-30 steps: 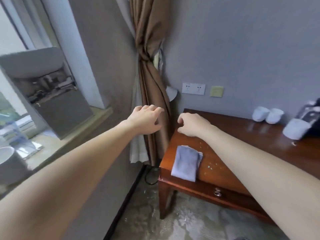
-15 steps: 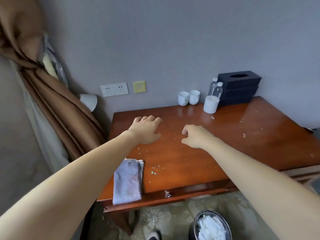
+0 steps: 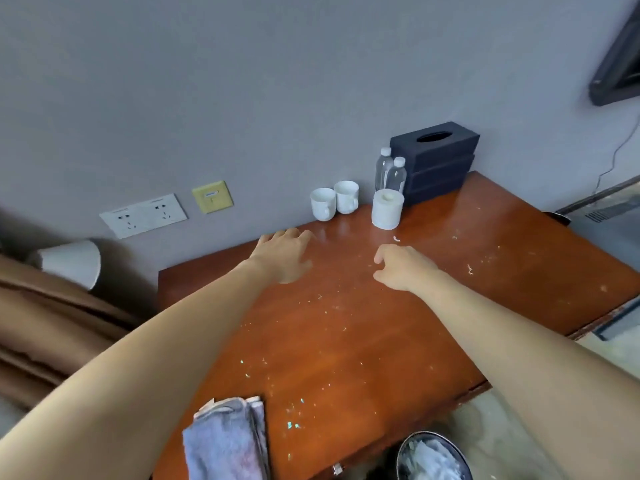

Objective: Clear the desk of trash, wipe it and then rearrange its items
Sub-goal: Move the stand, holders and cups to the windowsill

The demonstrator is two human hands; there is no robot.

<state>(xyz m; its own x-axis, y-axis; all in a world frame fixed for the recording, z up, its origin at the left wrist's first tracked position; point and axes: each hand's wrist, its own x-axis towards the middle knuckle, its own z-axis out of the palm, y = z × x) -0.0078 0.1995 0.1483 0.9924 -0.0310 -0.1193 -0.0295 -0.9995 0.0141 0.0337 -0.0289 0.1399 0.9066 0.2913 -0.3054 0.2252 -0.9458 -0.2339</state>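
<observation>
Brown curtain fabric is seen bunched at the far left, with a white cone-shaped lampshade just above it. On the grey wall a white double socket plate and a yellow square switch plate are mounted side by side. A folded grey-blue cloth is laid at the near left corner of the glossy reddish-brown wooden desk. Small pale scraps of trash are scattered over the desk from that corner toward the right edge. The left hand is held palm down near the back edge, fingers stretched out and gripping nothing; whether the wood is touched cannot be told. The right hand is held beside it, fingers loosely curled, with nothing held. Along the back edge are lined two white ceramic cups, touching each other, a white roll of toilet paper, two clear plastic water bottles and a black stacked tissue box. Below the front edge a round metal bin filled with white paper is seen.
</observation>
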